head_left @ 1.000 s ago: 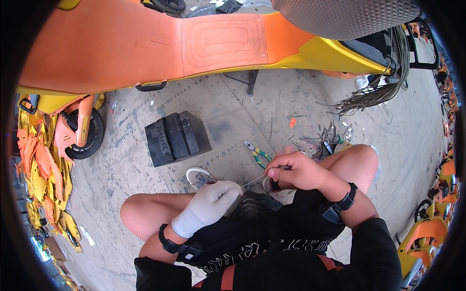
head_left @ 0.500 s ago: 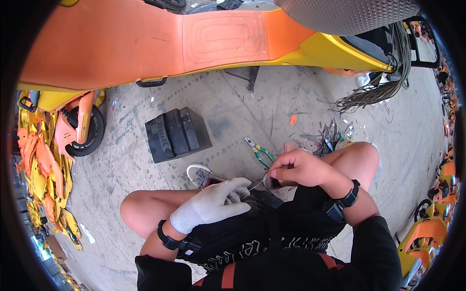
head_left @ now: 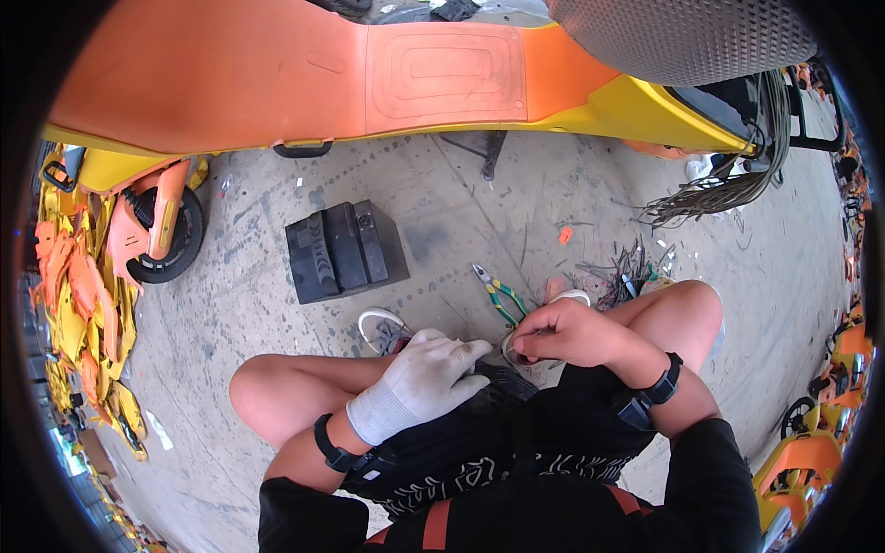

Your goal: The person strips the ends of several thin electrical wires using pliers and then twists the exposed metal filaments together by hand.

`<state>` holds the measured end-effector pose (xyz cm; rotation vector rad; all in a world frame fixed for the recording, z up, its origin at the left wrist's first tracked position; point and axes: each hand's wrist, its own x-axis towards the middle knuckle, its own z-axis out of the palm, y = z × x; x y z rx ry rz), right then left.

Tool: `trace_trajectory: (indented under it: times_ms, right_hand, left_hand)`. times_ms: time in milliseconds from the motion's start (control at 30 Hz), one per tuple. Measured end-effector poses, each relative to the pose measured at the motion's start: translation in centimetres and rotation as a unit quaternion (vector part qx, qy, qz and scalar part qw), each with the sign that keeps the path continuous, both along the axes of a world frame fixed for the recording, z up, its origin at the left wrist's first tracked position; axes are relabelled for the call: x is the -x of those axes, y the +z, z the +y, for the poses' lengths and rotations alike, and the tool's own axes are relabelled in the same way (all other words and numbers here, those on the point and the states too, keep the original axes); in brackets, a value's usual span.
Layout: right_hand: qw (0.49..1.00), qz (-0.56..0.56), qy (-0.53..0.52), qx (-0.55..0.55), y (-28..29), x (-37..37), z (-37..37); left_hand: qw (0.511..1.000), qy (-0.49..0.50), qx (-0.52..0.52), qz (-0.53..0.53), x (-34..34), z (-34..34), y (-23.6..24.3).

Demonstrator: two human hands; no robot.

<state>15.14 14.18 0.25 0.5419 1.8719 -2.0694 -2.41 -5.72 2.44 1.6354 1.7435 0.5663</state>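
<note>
My left hand (head_left: 419, 376), in a pale knitted glove, is held over my lap with its fingers curled in and its thumb pointing right. Close to its right, my bare right hand (head_left: 569, 332) is closed in a pinch, thumb against the forefinger. Whatever sits between the fingers of either hand is too fine or too hidden to make out. Pliers (head_left: 499, 293) with green and yellow handles lie on the floor just beyond the right hand. A black boxy case (head_left: 346, 252) stands farther off to the left.
An orange and yellow scooter (head_left: 442, 83) stretches across the far side, with a bundle of cables (head_left: 728, 194) hanging at its right end. Dark cable scraps (head_left: 616, 274) and an orange bit (head_left: 565, 236) litter the concrete. Yellow and orange panels (head_left: 83, 304) are piled at left.
My hands have drawn slightly closer together. The thin pale strand stretched between them earlier no longer shows clearly. The whole view has shifted a little.
</note>
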Motion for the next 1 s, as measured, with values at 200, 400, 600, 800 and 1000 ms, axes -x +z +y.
trace_trajectory:
  times_ms: [200, 400, 600, 800, 1000]
  right_hand:
    - [1.000, -0.002, 0.020, -0.002, -0.1, -0.1, 0.2]
    - [0.999, 0.014, 0.037, -0.015, -0.1, -0.4, 0.2]
    - [0.998, 0.026, 0.057, -0.004, 0.5, -0.4, 0.4]
    - [0.998, 0.024, 0.056, 0.026, 0.4, -0.5, 0.4]
    - [0.998, 0.023, 0.043, 0.031, 0.7, -0.3, 0.6]
  left_hand:
    - [0.995, -0.051, 0.008, 0.084, 0.4, -1.1, -1.3]
    - [0.998, 0.015, 0.054, 0.001, 0.5, -0.5, -0.4]
    - [0.996, 0.012, 0.014, -0.084, 0.2, 0.3, 0.2]
    - [0.906, 0.049, 0.173, -0.384, -1.3, -0.2, -1.1]
    - [0.979, 0.039, 0.114, -0.166, -1.5, 0.3, 0.8]
